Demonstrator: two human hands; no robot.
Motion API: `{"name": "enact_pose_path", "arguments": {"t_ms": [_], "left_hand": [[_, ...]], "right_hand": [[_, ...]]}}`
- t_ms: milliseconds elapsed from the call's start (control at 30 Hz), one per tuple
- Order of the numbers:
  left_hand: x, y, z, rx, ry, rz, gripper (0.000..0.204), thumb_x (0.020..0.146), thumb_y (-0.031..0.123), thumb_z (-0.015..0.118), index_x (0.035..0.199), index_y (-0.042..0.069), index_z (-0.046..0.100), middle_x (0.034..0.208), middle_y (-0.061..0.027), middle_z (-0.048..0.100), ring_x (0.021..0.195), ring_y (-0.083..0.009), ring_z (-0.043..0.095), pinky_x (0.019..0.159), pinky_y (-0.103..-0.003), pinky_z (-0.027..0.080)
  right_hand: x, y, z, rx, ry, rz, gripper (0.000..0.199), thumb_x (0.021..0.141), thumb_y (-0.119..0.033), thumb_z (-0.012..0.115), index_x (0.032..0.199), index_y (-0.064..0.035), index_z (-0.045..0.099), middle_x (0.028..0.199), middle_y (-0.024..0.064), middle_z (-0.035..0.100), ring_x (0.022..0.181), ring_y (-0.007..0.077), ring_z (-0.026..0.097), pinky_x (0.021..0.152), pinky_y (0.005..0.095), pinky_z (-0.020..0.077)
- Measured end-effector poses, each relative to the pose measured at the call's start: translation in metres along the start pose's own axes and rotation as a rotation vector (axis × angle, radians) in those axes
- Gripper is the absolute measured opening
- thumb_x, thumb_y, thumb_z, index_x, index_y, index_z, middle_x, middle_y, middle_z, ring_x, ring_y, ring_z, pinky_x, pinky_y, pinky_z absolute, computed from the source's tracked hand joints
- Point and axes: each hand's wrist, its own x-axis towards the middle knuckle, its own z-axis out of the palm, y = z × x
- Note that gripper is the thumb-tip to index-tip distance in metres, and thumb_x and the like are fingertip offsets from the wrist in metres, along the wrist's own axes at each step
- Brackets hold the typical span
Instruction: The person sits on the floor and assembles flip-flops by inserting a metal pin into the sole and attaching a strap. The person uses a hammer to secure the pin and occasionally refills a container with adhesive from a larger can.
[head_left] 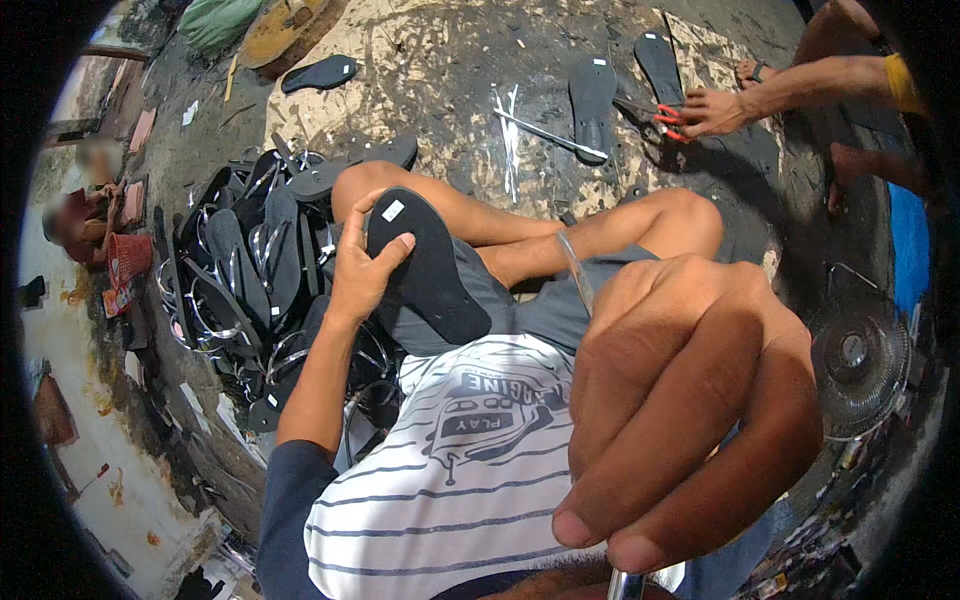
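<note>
My left hand (372,262) grips a black flip-flop sole (425,270) by its edge, thumb flat on its face near a small white sticker. The sole is tilted over my lap. Close to the camera, my right hand (690,410) has its fingers closed in a pinch. A shiny silvery strap end (625,584) shows below those fingertips, and a narrow grey strip (576,262) sticks out behind the hand. Whether the two are one piece is hidden by the hand.
A heap of black sandals with silvery straps (265,250) lies at my left. Ahead are loose soles (594,100) and silvery straps (512,135). A co-worker's hand (712,112) holds red-handled pliers (668,122) at the far right. A round fan (858,350) stands at right.
</note>
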Motion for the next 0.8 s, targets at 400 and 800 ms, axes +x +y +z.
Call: {"name": "enact_pose_path", "arguments": {"t_ms": [400, 800], "left_hand": [[0.042, 0.094, 0.016, -0.220, 0.060, 0.220, 0.027, 0.093, 0.009, 0.070, 0.116, -0.003, 0.066, 0.098, -0.0049, 0.072, 0.085, -0.0089, 0.066, 0.076, -0.025, 0.056], [0.040, 0.104, 0.019, 0.154, 0.130, 0.447, 0.025, 0.086, 0.011, 0.072, 0.108, -0.001, 0.069, 0.084, -0.0054, 0.073, 0.075, -0.0073, 0.065, 0.070, -0.026, 0.055]], "right_hand": [[-0.018, 0.082, -0.026, -0.986, 0.720, 0.677, 0.015, 0.088, -0.013, 0.071, 0.098, -0.0019, 0.067, 0.087, 0.0148, 0.072, 0.073, 0.0265, 0.071, 0.063, 0.0345, 0.0541], [-0.013, 0.089, -0.029, -1.168, 0.623, 0.610, 0.015, 0.087, -0.014, 0.069, 0.095, -0.0039, 0.063, 0.084, 0.0145, 0.069, 0.075, 0.0344, 0.069, 0.064, 0.0416, 0.0542]]}}
